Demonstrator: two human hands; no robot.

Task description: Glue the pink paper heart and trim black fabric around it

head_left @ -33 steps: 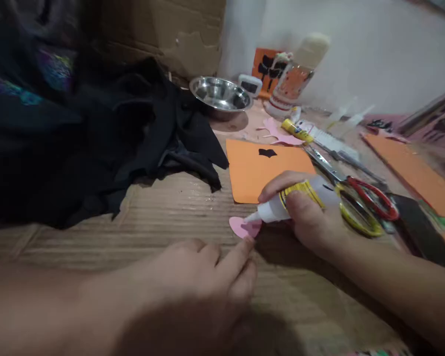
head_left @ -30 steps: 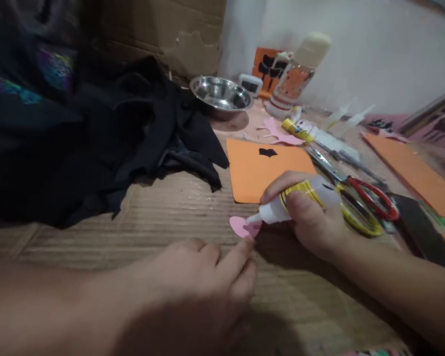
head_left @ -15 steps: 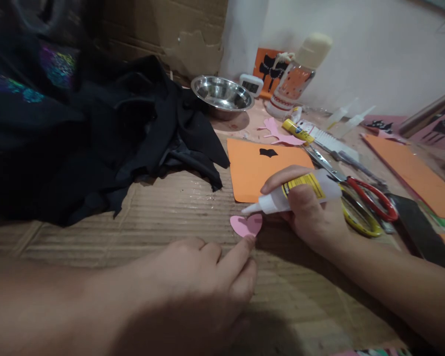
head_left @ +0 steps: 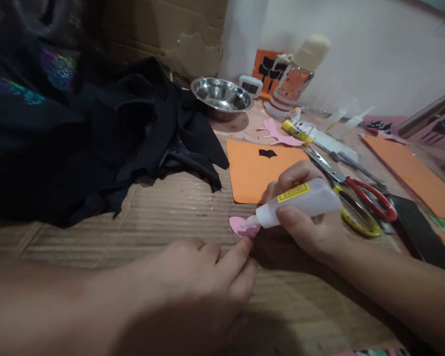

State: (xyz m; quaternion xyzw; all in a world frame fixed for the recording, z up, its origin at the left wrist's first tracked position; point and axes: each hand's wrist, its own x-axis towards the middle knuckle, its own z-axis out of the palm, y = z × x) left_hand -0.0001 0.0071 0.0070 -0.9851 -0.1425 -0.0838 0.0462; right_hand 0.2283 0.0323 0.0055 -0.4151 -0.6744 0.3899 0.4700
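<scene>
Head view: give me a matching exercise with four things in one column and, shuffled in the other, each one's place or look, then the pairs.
1. squeeze bottle
2. scissors
3. small black cutout
4. small pink piece

A. on an orange sheet
B. at a fingertip of the left hand
C. red-and-yellow handled
D. in the right hand

Pairs: 1-D, 2-C, 3-A, 4-B

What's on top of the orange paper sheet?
A small black notched shape lies near its far edge. The right hand, holding a translucent yellow-labelled plastic bottle, covers the near right corner; anything there is hidden.
</scene>
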